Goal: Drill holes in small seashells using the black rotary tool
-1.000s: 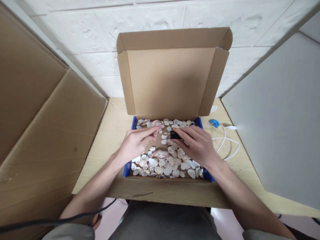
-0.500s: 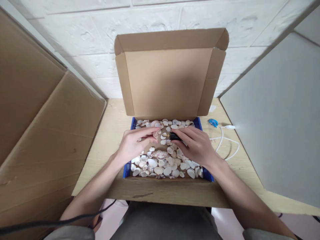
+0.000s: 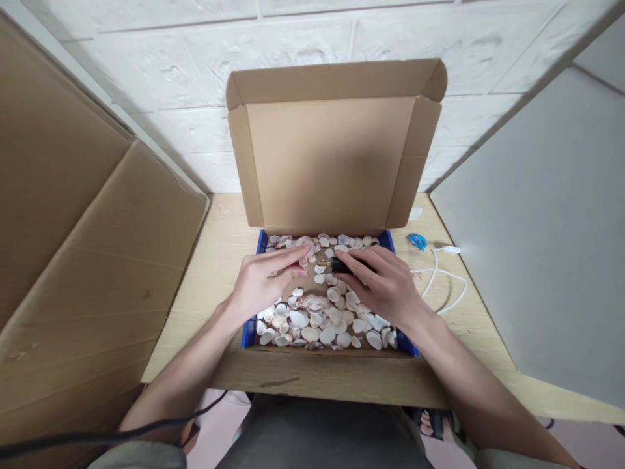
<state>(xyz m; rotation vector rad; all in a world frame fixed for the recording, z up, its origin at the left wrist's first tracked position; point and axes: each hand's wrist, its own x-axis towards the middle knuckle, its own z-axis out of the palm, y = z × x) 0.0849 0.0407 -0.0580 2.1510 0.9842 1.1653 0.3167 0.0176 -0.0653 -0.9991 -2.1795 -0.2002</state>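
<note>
My left hand (image 3: 263,280) pinches a pinkish, speckled seashell (image 3: 303,262) between thumb and fingers, over the box. My right hand (image 3: 383,280) is wrapped round a small black hand drill (image 3: 339,265). Its thin brass-coloured tip points left at the shell, with a small gap showing between them. Below both hands lies an open cardboard box (image 3: 312,352) with blue side walls, holding many white and cream seashells (image 3: 299,319). A larger speckled shell (image 3: 312,302) rests among them near the middle.
The box's brown lid (image 3: 327,163) stands upright at the back, before a white brick wall (image 3: 303,39). Right of the box are a blue crumpled item (image 3: 416,241) and a white cable (image 3: 456,277). Cardboard (image 3: 97,260) flanks the left, a grey panel (image 3: 547,228) the right.
The view has shifted slightly. Both hands keep nearly the same place and hold, the drill tip still near the shell.
</note>
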